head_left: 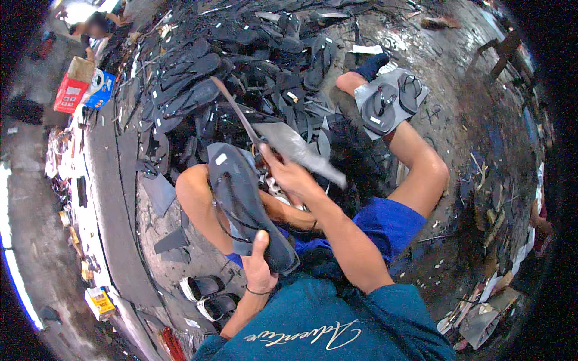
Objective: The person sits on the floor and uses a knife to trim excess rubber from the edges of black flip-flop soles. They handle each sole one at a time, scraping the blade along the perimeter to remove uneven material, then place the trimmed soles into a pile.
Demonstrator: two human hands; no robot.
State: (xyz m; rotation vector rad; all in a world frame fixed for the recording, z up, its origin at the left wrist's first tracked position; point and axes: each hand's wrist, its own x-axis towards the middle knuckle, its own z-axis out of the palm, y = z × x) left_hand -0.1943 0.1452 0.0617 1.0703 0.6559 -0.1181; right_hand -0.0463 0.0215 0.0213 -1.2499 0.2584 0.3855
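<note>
Dark grey, a strapped sandal [241,189] slants in front of the bent left knee [194,189], toe end pointing up and away, sole top facing the camera, with a small white label near the toe. Paler grey sheet shows along parts of its edge. The left hand [259,269] grips it at the heel end, thumb pressed on the top face and the other fingers mostly hidden beneath. A thin black band [257,293] circles that wrist.

The right hand [293,179] is closed around the near end of a long narrow blade [238,113], which points up and to the left, beyond the sandal's toe. Just beside that hand is a blurred grey piece of sheet [301,153]; I cannot tell whether the fingers touch it.

Near the right foot, 2 more sandals [380,108] lie side by side on a grey sheet [365,96] over the lower leg. Ahead, a large heap of dark sandals [192,96] covers the floor. To the left are grey scraps [173,242], 2 black-and-white shoes [205,287], a yellow box [99,302], a red box [73,87] and a blue box [100,90]. Another person [99,30] is at the upper left.
</note>
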